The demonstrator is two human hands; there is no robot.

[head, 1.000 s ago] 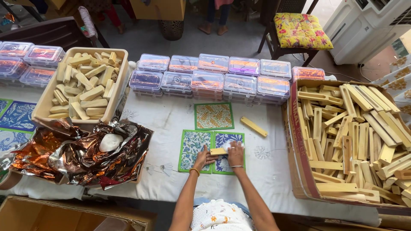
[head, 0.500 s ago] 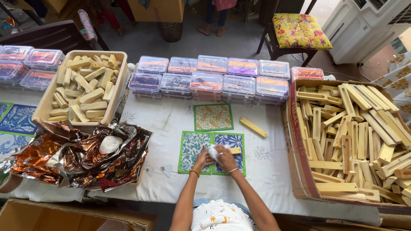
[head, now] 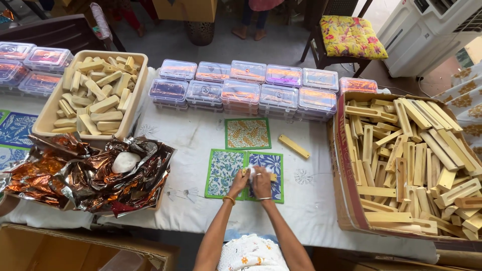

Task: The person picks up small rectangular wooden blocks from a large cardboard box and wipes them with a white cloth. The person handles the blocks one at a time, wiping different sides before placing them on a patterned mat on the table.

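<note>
Two hands meet in our head view: our left hand (head: 240,181) and right hand (head: 261,181) are closed together on a small wooden block (head: 271,176) and a bit of white cloth (head: 252,171), over the blue mat (head: 271,163) on the tabletop (head: 201,135). Just beside it lie a green-edged mat (head: 223,170) and, above, a yellow-green one (head: 247,133). A loose wooden bar (head: 294,146) rests nearby (untouched). Right stands a carton (head: 346,200) of wooden pieces; left, a cream tray (head: 47,118) of blocks and crumpled foil (head: 85,175). Clear boxes (head: 241,90) line the back.
</note>
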